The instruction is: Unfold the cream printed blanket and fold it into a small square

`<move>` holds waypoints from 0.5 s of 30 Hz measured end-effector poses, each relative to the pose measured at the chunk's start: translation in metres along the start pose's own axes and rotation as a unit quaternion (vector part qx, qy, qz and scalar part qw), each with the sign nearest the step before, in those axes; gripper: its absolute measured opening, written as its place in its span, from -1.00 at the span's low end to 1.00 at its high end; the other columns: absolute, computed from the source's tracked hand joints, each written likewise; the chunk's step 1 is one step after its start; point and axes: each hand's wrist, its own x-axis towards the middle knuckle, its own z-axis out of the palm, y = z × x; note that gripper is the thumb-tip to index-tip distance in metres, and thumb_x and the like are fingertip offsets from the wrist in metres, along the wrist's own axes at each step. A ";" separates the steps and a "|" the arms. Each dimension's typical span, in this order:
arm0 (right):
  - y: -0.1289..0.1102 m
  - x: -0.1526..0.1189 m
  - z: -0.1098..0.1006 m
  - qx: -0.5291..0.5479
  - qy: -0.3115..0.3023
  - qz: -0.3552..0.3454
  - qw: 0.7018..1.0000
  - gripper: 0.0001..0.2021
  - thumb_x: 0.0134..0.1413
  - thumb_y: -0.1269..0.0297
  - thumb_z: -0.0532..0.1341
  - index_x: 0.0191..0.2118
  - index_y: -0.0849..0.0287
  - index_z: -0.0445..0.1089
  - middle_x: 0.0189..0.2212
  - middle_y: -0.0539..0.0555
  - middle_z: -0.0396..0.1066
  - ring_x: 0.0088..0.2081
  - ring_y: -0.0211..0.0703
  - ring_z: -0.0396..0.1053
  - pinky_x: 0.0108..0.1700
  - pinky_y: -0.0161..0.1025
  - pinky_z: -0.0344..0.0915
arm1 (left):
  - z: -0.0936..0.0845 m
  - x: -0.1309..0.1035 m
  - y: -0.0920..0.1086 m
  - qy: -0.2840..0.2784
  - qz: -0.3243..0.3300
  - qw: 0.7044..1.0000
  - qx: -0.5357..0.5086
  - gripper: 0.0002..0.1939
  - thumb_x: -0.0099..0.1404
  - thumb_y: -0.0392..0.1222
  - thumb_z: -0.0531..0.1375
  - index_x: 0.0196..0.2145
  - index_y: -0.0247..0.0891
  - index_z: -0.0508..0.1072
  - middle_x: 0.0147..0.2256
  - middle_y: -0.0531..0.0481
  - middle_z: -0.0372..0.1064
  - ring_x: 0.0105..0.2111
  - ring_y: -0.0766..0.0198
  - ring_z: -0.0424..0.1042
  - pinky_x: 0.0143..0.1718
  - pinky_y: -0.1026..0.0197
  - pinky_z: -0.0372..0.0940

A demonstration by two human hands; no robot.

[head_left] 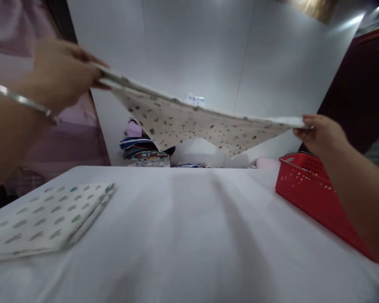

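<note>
A cream cloth [189, 122] with small dark printed figures hangs in the air above the table, stretched between my two hands. My left hand [66, 71], raised higher and somewhat blurred, pinches one upper corner. The opposite corner is gripped between the thumb and fingers of my right hand [322, 130]. Two points of the fabric droop below its taut upper edge. On the table at the left lies a folded white cloth [47, 214] with grey cloud-like shapes, apart from both hands.
A red plastic basket [316, 202] stands on the right side of the white table [177, 235], below my right forearm. Beyond the far edge, a stack of folded clothes [148, 147] sits against the pale wall [196, 50]. Pink curtain [76, 130] hangs at the left.
</note>
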 end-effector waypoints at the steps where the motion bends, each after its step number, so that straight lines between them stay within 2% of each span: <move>1: 0.019 -0.017 -0.004 -0.005 -0.018 0.038 0.999 -0.88 -0.02 0.60 0.15 -0.30 0.40 0.35 -0.45 -0.03 0.38 -0.40 -0.37 0.40 -0.33 -0.33 0.31 | 0.001 -0.015 -0.019 0.006 -0.018 0.999 0.047 -0.35 0.11 0.01 -0.09 -0.11 -0.68 0.38 -0.34 0.07 0.37 -0.14 0.05 0.38 -0.45 0.43 0.08; 3: 0.062 -0.056 -0.016 -0.022 -0.037 0.133 0.990 -0.90 -0.05 0.56 0.19 -0.35 0.33 0.38 -0.43 0.02 0.39 -0.41 -0.32 0.40 -0.38 -0.39 0.38 | 0.009 -0.053 -0.066 -0.057 -0.040 0.996 0.061 -0.48 0.12 -0.07 0.00 -0.12 -0.53 0.45 -0.40 0.13 0.39 -0.27 0.30 0.43 -0.40 0.43 0.15; 4: 0.084 -0.079 -0.025 -0.032 -0.049 0.176 0.983 -0.88 -0.09 0.55 0.21 -0.35 0.30 0.40 -0.41 0.03 0.40 -0.41 -0.32 0.40 -0.41 -0.43 0.39 | 0.014 -0.075 -0.094 -0.068 -0.067 0.994 0.044 -0.55 0.08 -0.11 0.06 -0.15 -0.45 0.48 -0.47 0.16 0.39 -0.41 0.42 0.41 -0.42 0.45 0.16; 5: 0.107 -0.103 -0.034 -0.042 -0.048 0.216 0.974 -0.87 -0.12 0.53 0.23 -0.35 0.26 0.41 -0.39 0.02 0.41 -0.42 -0.33 0.40 -0.45 -0.46 0.40 | 0.020 -0.100 -0.123 -0.103 -0.090 0.990 0.037 -0.58 0.05 -0.15 0.09 -0.17 -0.39 0.50 -0.54 0.17 0.38 -0.54 0.49 0.33 -0.48 0.47 0.14; 7: 0.148 -0.154 -0.053 -0.072 -0.040 0.310 0.947 -0.85 -0.18 0.49 0.28 -0.36 0.23 0.42 -0.40 0.00 0.41 -0.48 -0.34 0.37 -0.46 -0.42 0.43 | 0.032 -0.154 -0.179 -0.187 -0.132 0.973 0.037 -0.58 -0.01 -0.19 0.07 -0.19 -0.33 0.51 -0.62 0.17 0.35 -0.65 0.48 0.20 -0.56 0.46 0.12; 9: 0.181 -0.203 -0.072 -0.097 -0.034 0.392 0.914 -0.85 -0.20 0.46 0.30 -0.38 0.23 0.43 -0.43 0.01 0.42 -0.51 -0.32 0.37 -0.46 -0.40 0.43 | 0.040 -0.209 -0.223 -0.257 -0.182 0.949 0.002 -0.61 -0.07 -0.17 0.08 -0.28 -0.33 0.51 -0.58 0.10 0.40 -0.59 0.37 0.30 -0.53 0.38 0.21; 10: 0.191 -0.223 -0.080 -0.106 -0.037 0.428 0.897 -0.83 -0.23 0.45 0.32 -0.38 0.22 0.43 -0.44 0.01 0.42 -0.51 -0.30 0.38 -0.49 -0.40 0.42 | 0.042 -0.232 -0.237 -0.275 -0.211 0.938 -0.020 -0.65 -0.10 -0.17 0.07 -0.34 -0.33 0.50 -0.59 0.06 0.40 -0.55 0.31 0.35 -0.48 0.33 0.26; 12: 0.202 -0.251 -0.094 -0.095 -0.033 0.461 0.882 -0.81 -0.25 0.41 0.35 -0.38 0.20 0.43 -0.46 0.01 0.43 -0.49 -0.27 0.39 -0.46 -0.38 0.43 | 0.042 -0.267 -0.253 -0.284 -0.265 0.920 -0.055 -0.68 -0.12 -0.15 0.07 -0.40 -0.28 0.47 -0.54 0.01 0.43 -0.49 0.23 0.41 -0.40 0.26 0.33; 15: 0.193 -0.266 -0.110 -0.091 -0.032 0.447 0.889 -0.80 -0.25 0.34 0.37 -0.37 0.15 0.45 -0.45 -0.01 0.43 -0.47 -0.26 0.39 -0.42 -0.37 0.44 | 0.029 -0.288 -0.250 -0.259 -0.281 0.921 -0.074 -0.69 -0.13 -0.15 0.08 -0.39 -0.25 0.47 -0.46 -0.02 0.46 -0.44 0.20 0.43 -0.33 0.22 0.35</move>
